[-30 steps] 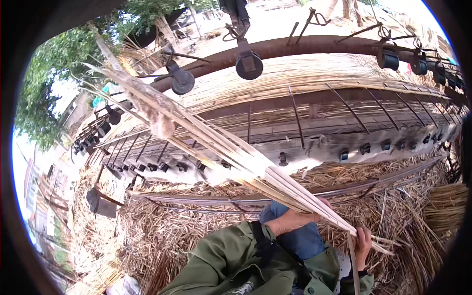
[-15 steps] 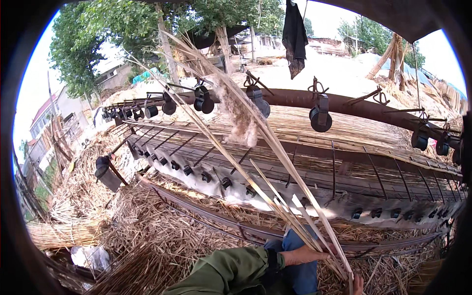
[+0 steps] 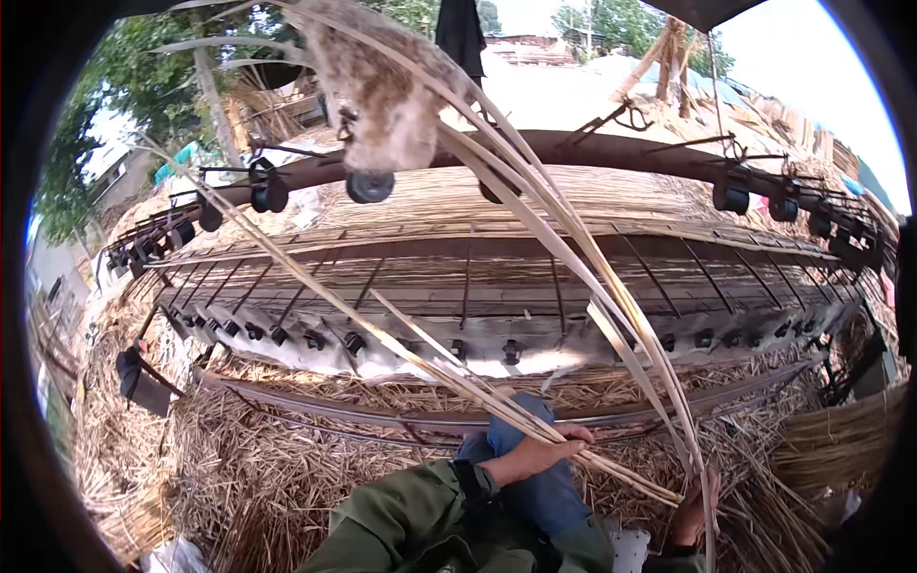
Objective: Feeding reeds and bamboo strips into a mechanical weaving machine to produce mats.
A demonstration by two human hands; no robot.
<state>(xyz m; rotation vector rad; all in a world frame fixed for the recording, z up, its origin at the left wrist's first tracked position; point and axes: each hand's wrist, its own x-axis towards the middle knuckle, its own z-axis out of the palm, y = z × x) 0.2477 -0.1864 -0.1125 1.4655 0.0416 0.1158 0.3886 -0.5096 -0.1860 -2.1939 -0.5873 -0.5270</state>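
Note:
My left hand, at the end of a green sleeve, is closed round a few thin reed stalks that slant up to the far left. Their cut lower ends stick out past it toward my right hand. That hand is wrapped round a second bunch of reeds, which arches up and left above the frame. A fluffy, pale brown plume hangs from the upper part of this bunch. Most of the right hand's fingers are hidden behind the stalks.
A long metal frame with thin rods runs across ahead, topped by a rusty pipe hung with several dark weights. Straw covers the ground. A reed bundle lies at the right; dark cloth hangs beyond the frame.
The two bunches have spread apart, with the right hand moving up and the plumed reeds swinging nearer. My view has turned to the right.

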